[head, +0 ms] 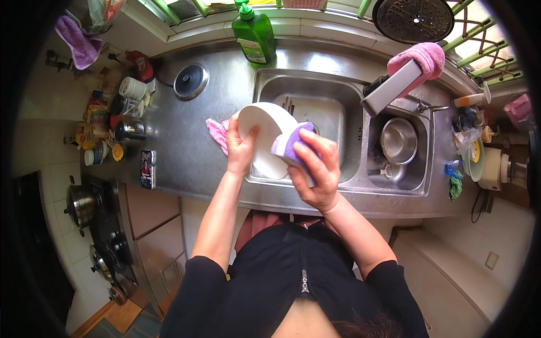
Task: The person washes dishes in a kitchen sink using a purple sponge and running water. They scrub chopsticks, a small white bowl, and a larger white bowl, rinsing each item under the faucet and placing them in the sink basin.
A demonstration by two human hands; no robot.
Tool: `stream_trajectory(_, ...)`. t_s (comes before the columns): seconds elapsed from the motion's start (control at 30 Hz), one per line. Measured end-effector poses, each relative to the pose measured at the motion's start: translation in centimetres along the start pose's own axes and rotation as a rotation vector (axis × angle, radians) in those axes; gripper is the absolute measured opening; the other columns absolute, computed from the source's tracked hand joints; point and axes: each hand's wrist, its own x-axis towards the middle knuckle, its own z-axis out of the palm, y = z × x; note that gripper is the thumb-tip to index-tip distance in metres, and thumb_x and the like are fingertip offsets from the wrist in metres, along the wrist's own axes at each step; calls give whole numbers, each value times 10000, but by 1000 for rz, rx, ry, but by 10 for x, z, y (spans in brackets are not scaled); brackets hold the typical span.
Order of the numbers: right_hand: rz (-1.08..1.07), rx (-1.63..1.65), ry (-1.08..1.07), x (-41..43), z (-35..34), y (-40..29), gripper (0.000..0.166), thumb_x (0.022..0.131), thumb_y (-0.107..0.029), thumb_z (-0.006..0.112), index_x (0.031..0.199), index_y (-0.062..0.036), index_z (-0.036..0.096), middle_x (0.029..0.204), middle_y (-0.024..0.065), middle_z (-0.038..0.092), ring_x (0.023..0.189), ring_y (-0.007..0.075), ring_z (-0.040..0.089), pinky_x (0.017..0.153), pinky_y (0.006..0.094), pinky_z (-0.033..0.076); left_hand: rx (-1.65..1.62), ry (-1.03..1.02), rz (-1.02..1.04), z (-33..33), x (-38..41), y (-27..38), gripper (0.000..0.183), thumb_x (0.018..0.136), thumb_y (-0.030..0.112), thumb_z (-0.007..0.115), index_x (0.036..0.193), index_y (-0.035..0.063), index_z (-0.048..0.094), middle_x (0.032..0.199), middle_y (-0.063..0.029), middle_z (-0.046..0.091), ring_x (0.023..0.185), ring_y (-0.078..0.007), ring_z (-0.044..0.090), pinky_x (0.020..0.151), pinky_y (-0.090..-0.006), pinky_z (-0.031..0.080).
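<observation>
My left hand [241, 145] grips a white dish [264, 141] by its left side, thumb across the near face and fingers behind. The dish is tilted on edge above the left part of the large steel sink basin [353, 126]. In my right hand [317, 169] is a purple and white sponge [291, 143], at the dish's right rim; whether its whole face touches the dish cannot be made out. Behind my left hand a pink cloth [217, 134] lies on the counter. Some thin sticks, perhaps chopsticks [289, 105], show in the basin, partly hidden by the dish.
A green pump bottle [255, 40] stands behind the sink. The faucet [391, 88], draped with a pink towel [416, 63], reaches over the basins. A metal bowl [399, 141] sits in the small basin. A pot lid [191, 82] and a phone [147, 170] are on the left counter.
</observation>
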Motion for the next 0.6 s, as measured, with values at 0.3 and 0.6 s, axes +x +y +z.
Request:
stream_trajectory(0.3,280,-42,-352,42,-15,19,552,738,-83,720,1270,-44,581,1235,164,611,1129,333,601,968,399,482,813,-339,834,12,11,73,404,760,-53,613,1147,39,544,859,-160,659,733,-319,665,619,-383,544)
stream_trajectory(0.6,575,-98,167,40,25,70,538,731,-36,658,1263,-64,581,1183,163,651,1041,341,653,857,396,537,317,345,215,54,20,22,659,807,51,740,1359,26,381,1196,-113,527,1135,-235,517,995,-368,408)
